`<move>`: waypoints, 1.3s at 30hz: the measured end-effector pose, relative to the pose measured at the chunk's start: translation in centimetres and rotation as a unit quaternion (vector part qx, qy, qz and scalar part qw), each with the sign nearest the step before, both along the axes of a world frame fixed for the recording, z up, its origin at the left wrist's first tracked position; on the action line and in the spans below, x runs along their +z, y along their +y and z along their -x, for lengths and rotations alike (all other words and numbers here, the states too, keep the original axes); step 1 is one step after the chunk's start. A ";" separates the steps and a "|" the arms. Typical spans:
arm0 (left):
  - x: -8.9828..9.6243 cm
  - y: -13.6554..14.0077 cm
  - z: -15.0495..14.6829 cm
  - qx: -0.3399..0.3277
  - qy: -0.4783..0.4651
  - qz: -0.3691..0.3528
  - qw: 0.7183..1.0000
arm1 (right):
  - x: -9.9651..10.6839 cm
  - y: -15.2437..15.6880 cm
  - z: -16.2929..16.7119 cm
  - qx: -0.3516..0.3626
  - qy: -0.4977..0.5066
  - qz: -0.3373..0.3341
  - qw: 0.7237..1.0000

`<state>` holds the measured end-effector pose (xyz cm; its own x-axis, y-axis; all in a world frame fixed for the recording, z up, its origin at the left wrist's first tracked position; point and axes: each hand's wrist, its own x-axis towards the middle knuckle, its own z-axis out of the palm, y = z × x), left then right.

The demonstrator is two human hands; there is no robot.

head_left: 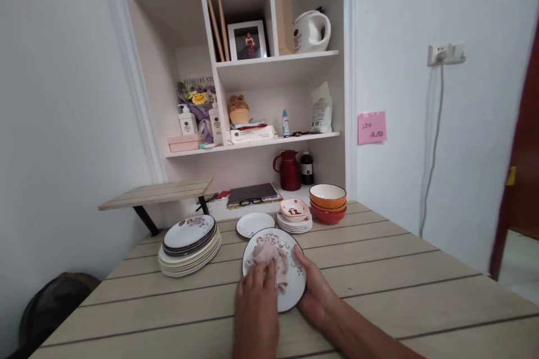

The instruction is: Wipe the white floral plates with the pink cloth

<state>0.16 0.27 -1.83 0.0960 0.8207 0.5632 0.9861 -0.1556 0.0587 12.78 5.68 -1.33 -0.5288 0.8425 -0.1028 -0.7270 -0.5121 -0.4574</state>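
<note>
Pale pink cloth (pixel 269 261) on a white plate (pixel 295 286) with dark rim and brown floral print. Same floral print and dark rim atop the cream plate stack (pixel 189 244) toward the surface's left edge. Orange bowls (pixel 327 202), white inside, over a red one near the far edge. Light wood-grain surface (pixel 379 269) with dark seams.

Left hand (pixel 255 304) lies flat, fingers spread; right hand (pixel 315 290) curls, thumb up.
</note>
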 end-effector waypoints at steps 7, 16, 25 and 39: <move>-0.5 -0.8 -1.0 -0.037 0.020 0.035 0.999 | 0.4 -0.2 -0.4 0.003 -0.021 0.006 1.000; 1.1 -1.5 -1.7 -0.124 -0.035 0.072 0.989 | 0.6 -0.9 -0.3 0.020 -0.060 0.017 0.998; -0.9 0.2 0.4 0.007 0.004 -0.026 1.000 | 0.0 0.1 -0.2 0.009 0.004 -0.014 1.000; 0.2 -1.9 -1.9 -0.122 -0.030 0.041 0.991 | 0.0 -0.4 -0.7 0.038 -0.028 -0.008 0.999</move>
